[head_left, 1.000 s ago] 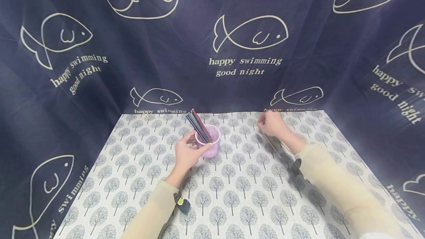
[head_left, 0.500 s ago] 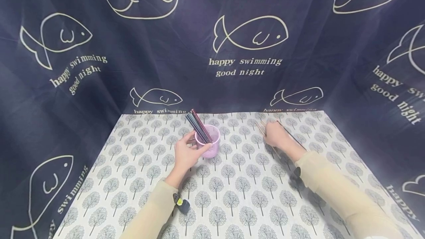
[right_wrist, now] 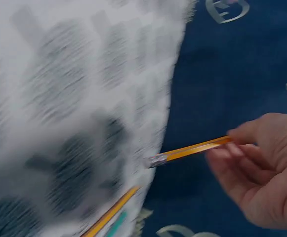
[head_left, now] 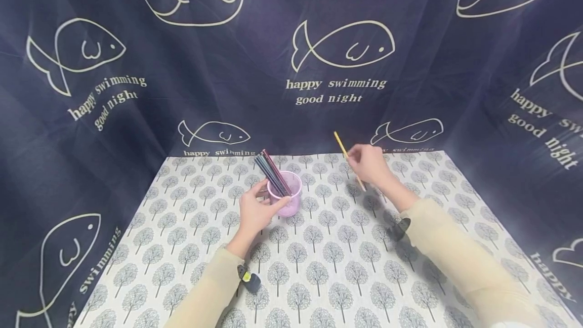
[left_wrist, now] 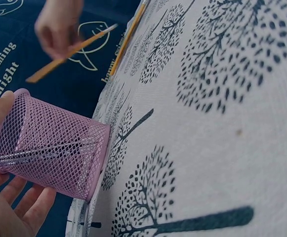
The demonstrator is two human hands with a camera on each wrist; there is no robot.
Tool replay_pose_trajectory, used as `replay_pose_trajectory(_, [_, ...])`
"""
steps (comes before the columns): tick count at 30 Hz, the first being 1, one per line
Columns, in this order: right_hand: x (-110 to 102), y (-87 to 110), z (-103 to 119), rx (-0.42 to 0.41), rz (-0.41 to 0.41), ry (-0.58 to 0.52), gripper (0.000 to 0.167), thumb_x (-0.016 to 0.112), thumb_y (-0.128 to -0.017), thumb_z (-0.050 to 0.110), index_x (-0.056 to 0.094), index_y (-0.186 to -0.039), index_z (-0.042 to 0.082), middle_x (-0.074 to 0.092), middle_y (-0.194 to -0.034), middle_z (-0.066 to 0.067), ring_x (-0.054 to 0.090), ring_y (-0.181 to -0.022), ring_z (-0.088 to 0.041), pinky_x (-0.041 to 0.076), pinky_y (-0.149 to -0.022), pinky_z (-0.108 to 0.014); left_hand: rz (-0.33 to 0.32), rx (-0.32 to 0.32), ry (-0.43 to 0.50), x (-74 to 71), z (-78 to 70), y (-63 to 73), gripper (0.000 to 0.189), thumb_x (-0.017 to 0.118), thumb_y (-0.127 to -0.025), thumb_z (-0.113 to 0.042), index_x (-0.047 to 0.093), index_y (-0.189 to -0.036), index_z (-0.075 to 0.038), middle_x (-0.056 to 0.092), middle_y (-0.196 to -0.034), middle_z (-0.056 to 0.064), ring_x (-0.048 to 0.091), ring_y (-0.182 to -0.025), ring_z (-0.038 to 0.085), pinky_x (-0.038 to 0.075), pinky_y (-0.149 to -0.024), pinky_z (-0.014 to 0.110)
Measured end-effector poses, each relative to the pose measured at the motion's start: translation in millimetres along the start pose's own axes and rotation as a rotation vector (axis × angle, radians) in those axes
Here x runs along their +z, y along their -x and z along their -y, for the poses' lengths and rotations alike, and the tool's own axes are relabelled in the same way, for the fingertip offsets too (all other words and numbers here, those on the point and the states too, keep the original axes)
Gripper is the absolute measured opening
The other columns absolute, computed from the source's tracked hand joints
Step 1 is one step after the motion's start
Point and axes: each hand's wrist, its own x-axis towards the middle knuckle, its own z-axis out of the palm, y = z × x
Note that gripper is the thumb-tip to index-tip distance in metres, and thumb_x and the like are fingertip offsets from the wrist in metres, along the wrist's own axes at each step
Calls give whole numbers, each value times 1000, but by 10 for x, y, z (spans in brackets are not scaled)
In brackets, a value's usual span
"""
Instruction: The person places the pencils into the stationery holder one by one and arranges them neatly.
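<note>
My left hand [head_left: 255, 210] holds a pink mesh pencil cup [head_left: 290, 210], thumb on the near side and fingers round the far side. Several dark pencils [head_left: 272, 172] lean out of the cup toward the upper left. Over the back right of the table, my right hand [head_left: 368, 163] pinches a yellow pencil [head_left: 339, 142] between thumb and fingers. That pencil hangs tilted in the air, apart from the cup. In the right wrist view its silver eraser end [right_wrist: 155, 161] points away from the hand.
Another yellow pencil [right_wrist: 111, 212] and a green pencil [right_wrist: 116, 224] lie on the table below the right hand. White cloth with tree prints [head_left: 314, 267] covers the table. A dark blue curtain with fish drawings [head_left: 273, 125] hangs behind and at the sides.
From low among the pencils on the cloth, my right hand has risen with a yellow pencil pinched in it, moving slightly left. The left hand and cup have stayed put.
</note>
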Motion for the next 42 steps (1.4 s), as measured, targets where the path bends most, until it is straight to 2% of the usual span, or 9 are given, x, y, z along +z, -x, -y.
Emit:
replay_pose_trajectory(3, [-34, -67, 287, -36, -106, -134, 12, 72, -98, 13, 77, -103, 3, 80, -93, -14, 77, -78, -29, 68, -78, -46, -4, 7, -4, -2, -2, 0, 78, 99, -73, -31, 67, -139, -3, 76, -118, 19, 77, -102, 35, 70, -84, 34])
replay_pose_trajectory(7, [-17, -73, 654, -122, -182, -280, 11, 74, -98, 12, 76, -104, 3, 80, -94, -13, 77, -80, -26, 69, -74, -35, -2, 14, -3, -1, -7, 3, 78, 99, -74, -31, 67, -139, -2, 76, -118, 20, 77, -103, 35, 70, -85, 35])
replay_pose_trajectory(10, [33, -38, 884, -193, -179, -389, 10, 75, -97, 8, 75, -104, 1, 80, -96, -14, 77, -83, -25, 69, -76, -29, 2, 14, 1, -4, -13, 9, 79, 99, -73, -31, 67, -139, -2, 76, -118, 21, 76, -104, 36, 70, -86, 38])
replay_pose_trajectory(15, [138, 6, 1207, -272, -92, -486, 8, 75, -96, 4, 72, -103, 1, 80, -98, -13, 78, -89, -26, 70, -81, -29, -12, 26, -1, -13, -30, 11, 77, 100, -73, -31, 68, -137, -2, 77, -116, 21, 76, -103, 37, 70, -86, 39])
replay_pose_trajectory(21, [318, 23, 1387, -306, 34, -428, 5, 74, -97, 6, 71, -101, 5, 79, -95, -9, 77, -91, -22, 69, -80, -24, -6, 53, 7, -13, -16, 5, 76, 100, -72, -30, 69, -136, -2, 77, -116, 21, 76, -103, 37, 70, -84, 36])
replay_pose_trajectory(30, [585, -38, 1370, -300, 221, -253, 9, 77, -96, 14, 71, -99, 8, 80, -94, -6, 77, -85, -18, 66, -76, -23, -7, 101, 21, -7, 24, -1, 77, 101, -72, -32, 70, -135, -1, 77, -115, 22, 78, -100, 38, 71, -81, 39])
replay_pose_trajectory(34, [651, -72, 1366, -300, 268, -214, 9, 78, -96, 13, 72, -99, 6, 80, -94, -9, 77, -84, -18, 66, -76, -23, -6, 103, 21, -7, 31, -8, 78, 101, -72, -31, 69, -136, -1, 77, -115, 23, 78, -101, 39, 71, -82, 40])
replay_pose_trajectory(42, [740, -88, 1378, -295, 290, -126, 10, 81, -94, 13, 73, -93, 7, 81, -92, -10, 77, -79, -18, 65, -68, -19, 2, 90, 34, -6, 46, -9, 80, 100, -73, -30, 67, -138, 1, 76, -118, 24, 78, -103, 40, 70, -83, 39])
